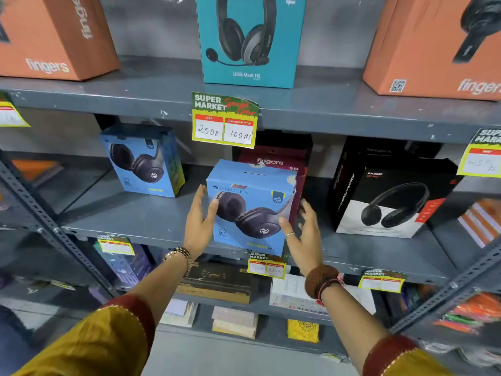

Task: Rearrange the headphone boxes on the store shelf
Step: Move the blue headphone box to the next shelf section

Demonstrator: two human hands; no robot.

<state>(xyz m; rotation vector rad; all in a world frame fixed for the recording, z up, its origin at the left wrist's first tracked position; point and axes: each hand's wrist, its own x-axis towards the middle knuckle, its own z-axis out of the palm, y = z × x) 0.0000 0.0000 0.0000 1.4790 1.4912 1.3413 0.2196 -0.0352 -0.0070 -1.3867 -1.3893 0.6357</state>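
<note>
A blue Zebronics headphone box (250,207) stands upright at the front edge of the middle shelf (130,215). My left hand (199,223) presses its left side, thumb on the front face. My right hand (303,234) is at its right side with the thumb on the lower front and the fingers spread a little off the edge. A maroon Fingers box (273,160) stands directly behind it. A second blue Zebronics box (142,161) stands further left and back. A black Fingers headphone box (390,196) stands to the right.
The top shelf holds a teal USB-Meet H2 headset box (249,39) between two orange Fingers boxes (54,36) (433,44). Yellow price tags (225,120) hang from the shelf edges. The lower shelf (230,302) carries assorted small packages.
</note>
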